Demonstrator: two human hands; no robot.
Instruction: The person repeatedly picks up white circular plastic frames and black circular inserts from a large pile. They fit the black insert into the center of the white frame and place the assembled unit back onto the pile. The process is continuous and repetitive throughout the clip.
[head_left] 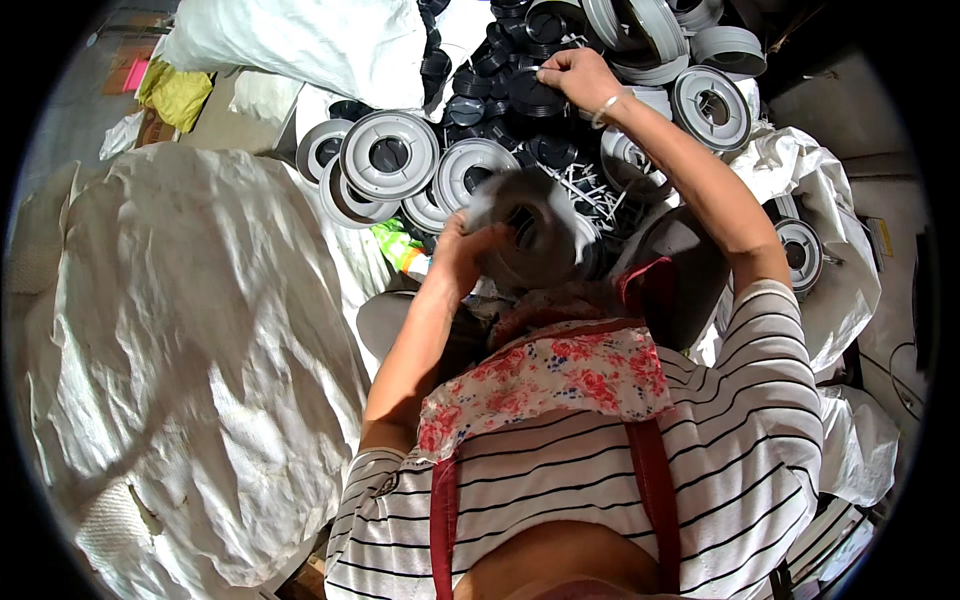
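Over my lap, my left hand (460, 256) is closed on the rim of a grey round plastic ring (552, 222) with a dark central hole; motion blurs it. Farther off, my right hand (582, 80) pinches the edge of a black round lid (536, 96) at the pile. Around that lid lie many more black round pieces (466, 110). Left of the held ring, several grey rings with spoked centres (366, 150) are stacked loosely. Thin white plastic sticks (592, 192) are scattered just beyond the held ring.
A large white woven sack (200, 360) fills the left side, and another white sack (300, 50) lies at the far left. Wide grey rings (655, 45) pile up at the far right. On the right, a grey ring (798, 255) rests by white sacking (835, 215).
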